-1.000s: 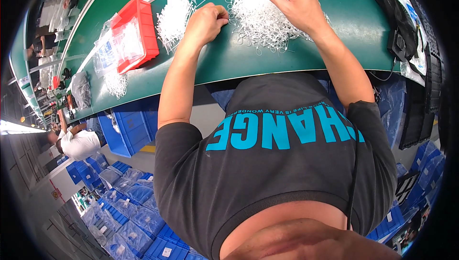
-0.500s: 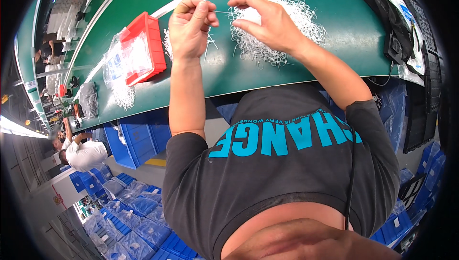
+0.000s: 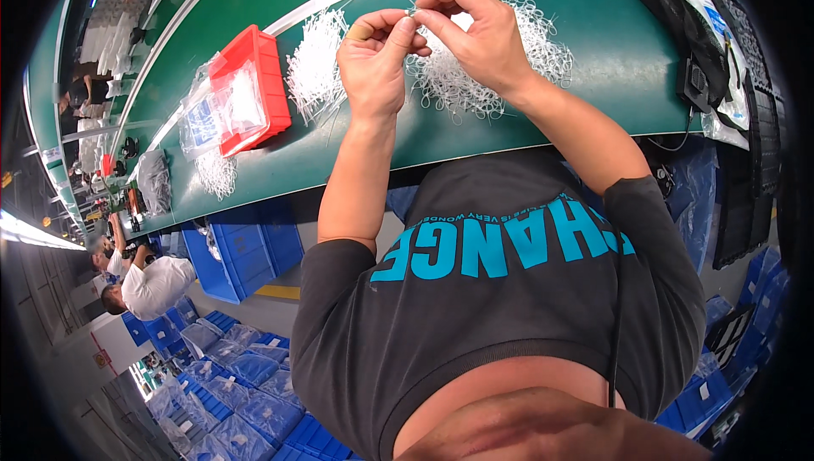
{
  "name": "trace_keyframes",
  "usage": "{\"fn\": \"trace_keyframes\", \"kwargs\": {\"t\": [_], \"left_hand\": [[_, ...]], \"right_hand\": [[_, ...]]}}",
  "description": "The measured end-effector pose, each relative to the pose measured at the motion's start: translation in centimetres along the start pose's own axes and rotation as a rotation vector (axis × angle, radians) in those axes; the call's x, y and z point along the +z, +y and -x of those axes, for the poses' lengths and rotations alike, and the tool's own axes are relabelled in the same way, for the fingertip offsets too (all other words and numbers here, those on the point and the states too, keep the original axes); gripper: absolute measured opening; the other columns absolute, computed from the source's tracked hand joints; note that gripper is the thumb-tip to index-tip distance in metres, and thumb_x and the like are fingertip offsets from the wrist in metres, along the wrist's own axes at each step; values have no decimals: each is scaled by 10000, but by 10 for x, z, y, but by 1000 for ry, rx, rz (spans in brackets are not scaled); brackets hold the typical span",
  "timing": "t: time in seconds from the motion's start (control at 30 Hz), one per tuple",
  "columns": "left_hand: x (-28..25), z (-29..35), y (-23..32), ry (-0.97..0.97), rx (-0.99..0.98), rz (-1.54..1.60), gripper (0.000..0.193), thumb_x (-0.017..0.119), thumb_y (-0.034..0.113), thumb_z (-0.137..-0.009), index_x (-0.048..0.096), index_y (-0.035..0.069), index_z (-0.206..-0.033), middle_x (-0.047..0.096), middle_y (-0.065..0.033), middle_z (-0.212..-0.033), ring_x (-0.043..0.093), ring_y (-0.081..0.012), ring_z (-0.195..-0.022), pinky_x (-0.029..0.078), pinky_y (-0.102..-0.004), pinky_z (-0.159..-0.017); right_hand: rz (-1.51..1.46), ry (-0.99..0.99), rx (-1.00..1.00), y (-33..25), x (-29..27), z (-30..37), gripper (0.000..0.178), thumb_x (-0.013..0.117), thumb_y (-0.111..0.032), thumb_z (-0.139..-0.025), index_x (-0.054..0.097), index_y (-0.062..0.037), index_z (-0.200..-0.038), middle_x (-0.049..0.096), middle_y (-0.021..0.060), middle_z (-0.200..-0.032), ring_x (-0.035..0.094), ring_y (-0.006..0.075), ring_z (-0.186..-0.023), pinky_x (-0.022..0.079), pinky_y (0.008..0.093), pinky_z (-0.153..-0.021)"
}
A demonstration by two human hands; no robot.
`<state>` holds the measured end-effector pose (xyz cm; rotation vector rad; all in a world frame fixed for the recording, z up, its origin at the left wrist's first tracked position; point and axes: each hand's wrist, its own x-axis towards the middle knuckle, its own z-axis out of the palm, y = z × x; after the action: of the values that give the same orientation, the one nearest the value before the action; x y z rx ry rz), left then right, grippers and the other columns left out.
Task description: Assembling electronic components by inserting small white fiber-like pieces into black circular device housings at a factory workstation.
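My left hand point(image 3: 376, 58) and my right hand point(image 3: 482, 44) meet fingertip to fingertip over the green worktable point(image 3: 623, 62). Between their pinched thumbs and forefingers is a thin white cable tie point(image 3: 412, 10), mostly covered by the fingers. Behind and beside my right hand lies a heap of looped white cable ties point(image 3: 543, 47). To the left of my left hand is a pile of straight white cable ties point(image 3: 314, 67), partly hidden by that hand.
A red bin point(image 3: 273, 79) holding clear plastic bags stands at the left, with more white ties point(image 3: 217, 174) beside it. At the right lie a black mesh bag point(image 3: 678, 20) and a small black device point(image 3: 697, 86). Blue crates point(image 3: 242, 253) sit below the table edge.
My left hand has moved right, bringing its fingertips against those of my right hand, which now pinches too. The pile of straight ties has come into fuller view.
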<state>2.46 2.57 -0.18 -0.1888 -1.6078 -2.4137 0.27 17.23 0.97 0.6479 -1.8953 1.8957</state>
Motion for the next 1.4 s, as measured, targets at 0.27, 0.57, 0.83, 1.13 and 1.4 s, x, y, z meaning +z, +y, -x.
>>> {"fn": "trace_keyframes", "kwargs": {"t": [0.27, 0.57, 0.83, 1.13, 1.4], "left_hand": [[-7, -4, 7, -1, 40, -13, 133, 669, 12, -882, 612, -62, -976, 658, -103, -848, 655, -147, -690, 591, -289, -637], [-10, -4, 4, -6, 27, -21, 129, 669, 12, -881, 614, -61, -971, 662, -104, -836, 658, -147, -692, 592, -288, -634], [-14, -3, 10, -5, 24, -57, 113, 662, 5, -881, 621, -54, -968, 667, -97, -821, 657, -137, -682, 591, -283, -636], [-14, 0, 15, -18, 6, -198, 123, 669, -11, -873, 631, -58, -980, 664, -106, -845, 647, -150, -689, 584, -299, -630], [-15, 3, 14, -58, -32, -235, 120, 665, 29, -885, 638, -42, -978, 671, -76, -789, 647, -119, -663, 554, -247, -618]], "right_hand": [[105, -132, 14, -8, -1, 1, 100, 693, -60, -848, 689, -3, -931, 694, 58, -854, 633, 126, -745, 505, 263, -681], [138, -170, 37, -6, -2, 1, 92, 678, -50, -845, 687, 1, -920, 689, 63, -840, 634, 131, -745, 505, 263, -681], [131, -97, -16, -3, 8, 0, 95, 671, -118, -828, 686, -36, -874, 692, 77, -792, 653, 157, -671, 482, 277, -575], [98, -145, 75, -6, 8, -3, 139, 685, -133, -842, 660, -7, -896, 697, 85, -791, 667, 159, -717, 524, 281, -670], [106, -215, 148, -8, 4, -8, 154, 703, -129, -842, 649, -2, -910, 689, 62, -809, 655, 139, -766, 522, 278, -705]]}}
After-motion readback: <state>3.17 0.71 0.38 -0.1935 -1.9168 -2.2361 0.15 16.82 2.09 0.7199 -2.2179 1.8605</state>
